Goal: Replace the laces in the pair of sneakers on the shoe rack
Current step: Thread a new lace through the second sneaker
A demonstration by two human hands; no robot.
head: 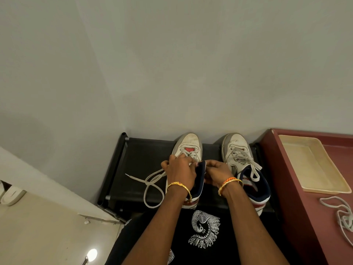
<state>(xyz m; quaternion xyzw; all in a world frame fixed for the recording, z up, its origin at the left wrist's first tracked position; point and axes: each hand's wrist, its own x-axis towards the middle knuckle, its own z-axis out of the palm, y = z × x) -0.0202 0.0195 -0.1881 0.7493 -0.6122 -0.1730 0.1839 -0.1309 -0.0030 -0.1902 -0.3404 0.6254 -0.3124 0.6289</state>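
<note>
- Left sneaker (pixel 188 148): on shoe rack (pixel 141 159), toe toward wall.
- Left hand (pixel 180 169), right hand (pixel 216 172): fingers curled, pinching the lace (pixel 152 180) at its eyelets.
- Loose lace trails left of the sneaker; left hand nearer.

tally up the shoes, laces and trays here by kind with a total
sneakers: 2, the left one and the right one
laces: 3, one in each sneaker, one loose on the red cabinet
trays: 1
total: 6
</note>
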